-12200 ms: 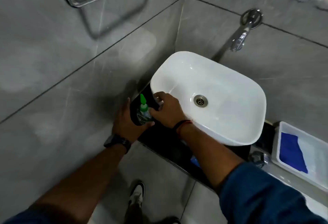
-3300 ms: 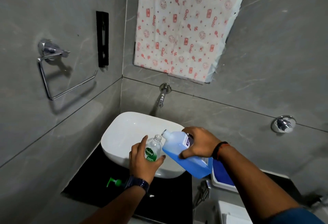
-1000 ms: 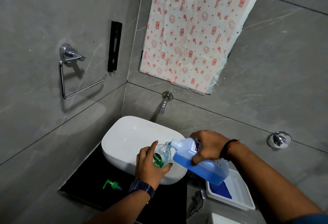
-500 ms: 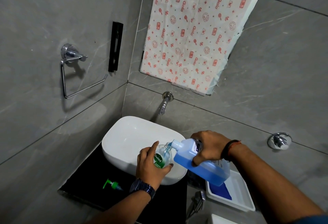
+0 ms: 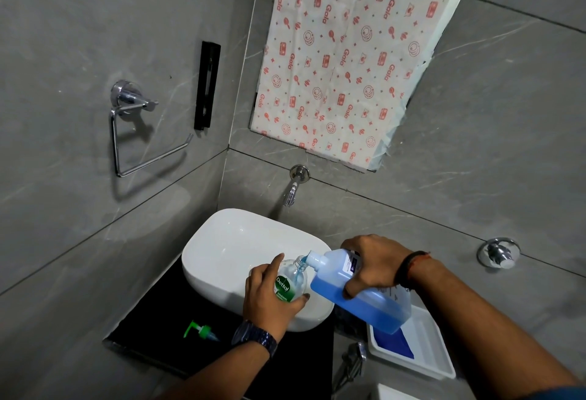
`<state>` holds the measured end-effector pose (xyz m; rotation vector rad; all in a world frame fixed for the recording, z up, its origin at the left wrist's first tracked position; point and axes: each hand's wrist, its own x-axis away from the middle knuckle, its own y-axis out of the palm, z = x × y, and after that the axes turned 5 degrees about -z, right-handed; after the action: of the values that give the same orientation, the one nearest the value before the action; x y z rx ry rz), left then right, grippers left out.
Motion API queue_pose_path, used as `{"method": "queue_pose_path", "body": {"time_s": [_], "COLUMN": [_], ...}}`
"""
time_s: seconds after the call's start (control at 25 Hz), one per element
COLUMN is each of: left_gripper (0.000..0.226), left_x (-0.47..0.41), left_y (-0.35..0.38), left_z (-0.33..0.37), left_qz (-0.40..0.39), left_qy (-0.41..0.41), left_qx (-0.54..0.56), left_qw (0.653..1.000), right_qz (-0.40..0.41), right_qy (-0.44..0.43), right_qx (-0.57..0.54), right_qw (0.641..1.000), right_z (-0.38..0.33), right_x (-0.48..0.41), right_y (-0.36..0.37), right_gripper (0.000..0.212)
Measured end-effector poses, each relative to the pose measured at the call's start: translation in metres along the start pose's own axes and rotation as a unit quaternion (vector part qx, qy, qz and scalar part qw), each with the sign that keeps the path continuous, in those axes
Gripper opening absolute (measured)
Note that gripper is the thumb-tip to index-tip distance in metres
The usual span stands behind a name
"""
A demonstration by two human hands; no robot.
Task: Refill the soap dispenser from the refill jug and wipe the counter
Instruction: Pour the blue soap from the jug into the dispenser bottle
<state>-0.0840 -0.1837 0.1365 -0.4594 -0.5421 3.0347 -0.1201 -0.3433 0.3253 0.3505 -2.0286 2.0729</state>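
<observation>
My left hand [image 5: 269, 298] grips the clear soap dispenser bottle [image 5: 290, 280] with a green label, held over the front rim of the white basin [image 5: 228, 250]. My right hand [image 5: 371, 265] holds the refill jug [image 5: 358, 298], tilted down to the left, its white spout touching the bottle's open neck. Blue liquid runs into the bottle and fills the jug's lower half. The green pump head [image 5: 199, 331] lies on the black counter [image 5: 152, 330], left of my wrist.
A white tray [image 5: 425, 358] with a blue cloth [image 5: 394, 342] sits at the right, under the jug. A wall tap [image 5: 293, 187] hangs above the basin. A chrome towel ring [image 5: 133, 133] is on the left wall, and a chrome valve [image 5: 498, 255] on the right.
The jug stays tilted at the bottle's neck and blue liquid keeps flowing in. Both hands have barely shifted over the last second.
</observation>
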Motion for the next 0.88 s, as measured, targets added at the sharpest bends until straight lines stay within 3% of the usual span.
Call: {"method": "queue_pose_path", "body": {"time_s": [0.88], "left_gripper": [0.092], "left_x": [-0.004], "left_y": [0.0029], "left_z": [-0.0023], "left_qz": [-0.007], "left_qy": [-0.003], "left_qx": [-0.009], "left_qw": [1.0], "right_qz": [-0.006], "right_qy": [0.006], "right_qx": [-0.001], "right_qw": [1.0], "right_z": [0.0011], "right_x": [-0.0012], "right_y": [-0.0026], "right_gripper": [0.064]}}
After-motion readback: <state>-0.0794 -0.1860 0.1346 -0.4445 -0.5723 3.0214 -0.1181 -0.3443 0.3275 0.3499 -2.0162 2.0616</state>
